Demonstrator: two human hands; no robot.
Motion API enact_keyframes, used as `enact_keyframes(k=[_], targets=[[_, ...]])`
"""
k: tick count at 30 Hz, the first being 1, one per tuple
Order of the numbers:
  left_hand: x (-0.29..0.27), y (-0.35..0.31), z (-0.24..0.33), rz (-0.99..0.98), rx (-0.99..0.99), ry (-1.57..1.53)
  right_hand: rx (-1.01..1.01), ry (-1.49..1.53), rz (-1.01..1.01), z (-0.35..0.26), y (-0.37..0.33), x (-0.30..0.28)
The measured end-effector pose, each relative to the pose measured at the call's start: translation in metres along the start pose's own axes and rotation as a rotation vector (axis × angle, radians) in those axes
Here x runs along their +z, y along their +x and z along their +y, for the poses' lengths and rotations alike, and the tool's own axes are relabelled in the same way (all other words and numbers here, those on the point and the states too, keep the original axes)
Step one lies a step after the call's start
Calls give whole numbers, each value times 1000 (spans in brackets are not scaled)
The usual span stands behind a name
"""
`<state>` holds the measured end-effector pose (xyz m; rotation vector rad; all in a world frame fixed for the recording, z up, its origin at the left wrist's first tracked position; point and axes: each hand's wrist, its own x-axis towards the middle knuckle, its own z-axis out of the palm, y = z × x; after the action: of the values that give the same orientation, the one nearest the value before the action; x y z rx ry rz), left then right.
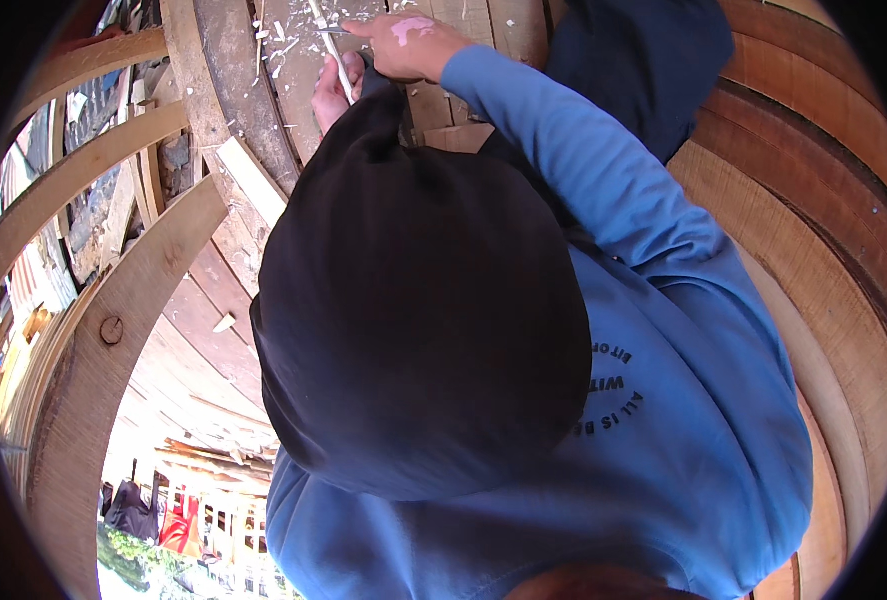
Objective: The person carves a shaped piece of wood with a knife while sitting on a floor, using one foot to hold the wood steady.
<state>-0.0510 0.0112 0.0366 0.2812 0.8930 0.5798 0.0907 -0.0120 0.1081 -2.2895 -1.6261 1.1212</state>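
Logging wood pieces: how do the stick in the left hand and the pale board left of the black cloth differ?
The stick looks slim; the pale board looks wider. The left hand grips the stick; no hand touches the pale board. The stick reaches the picture's top edge; the pale board shows lower, beside the black cloth. Both look like pale wood.

A slim, pale stick (340, 70) slants through the left hand (330, 92), crossed by what seems a blade (332, 31) in the right hand (411, 45).
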Motion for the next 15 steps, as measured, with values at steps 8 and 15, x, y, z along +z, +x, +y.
enact_keyframes(k=[8,15], targets=[[-3,-2,-7,45,194,274,-73,-138,204,1,-20,1],[-13,5,-4,-26,15,3,62,56,70,-3,-18,-9]])
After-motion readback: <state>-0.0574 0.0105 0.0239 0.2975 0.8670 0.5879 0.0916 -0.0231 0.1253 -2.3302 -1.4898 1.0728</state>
